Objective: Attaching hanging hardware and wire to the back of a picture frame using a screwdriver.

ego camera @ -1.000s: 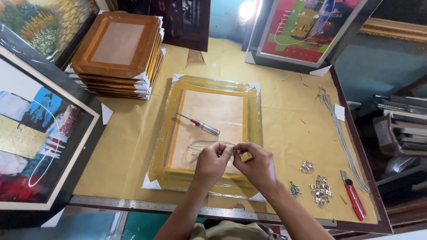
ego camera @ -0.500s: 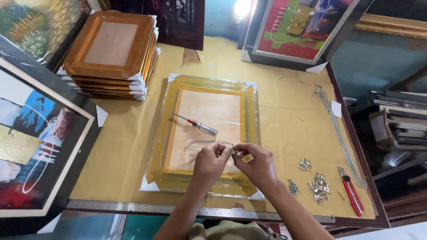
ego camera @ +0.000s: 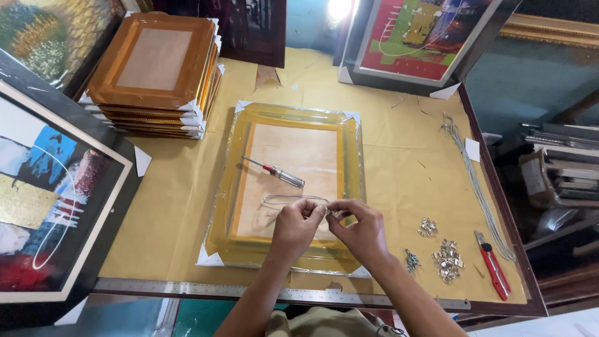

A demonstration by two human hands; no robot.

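Shifted slightly downward since the earlier frame, with left hand (ego camera: 298, 226) and right hand (ego camera: 359, 229) meeting over the plastic-wrapped gold picture frame (ego camera: 232, 218) lying face down mid-table. Fingers of both pinched shut on a thin looped grey wire (ego camera: 284, 200), probably with a small fitting between them. Red-handled screwdriver (ego camera: 276, 173) just beyond. Open paper to the right, then small metal hangers (ego camera: 447, 258), red utility knife (ego camera: 493, 266). Stacked gold frames (ego camera: 156, 68) far left.

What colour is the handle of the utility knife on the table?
Red; the utility knife lies at the table's right edge, clearest in the head view.
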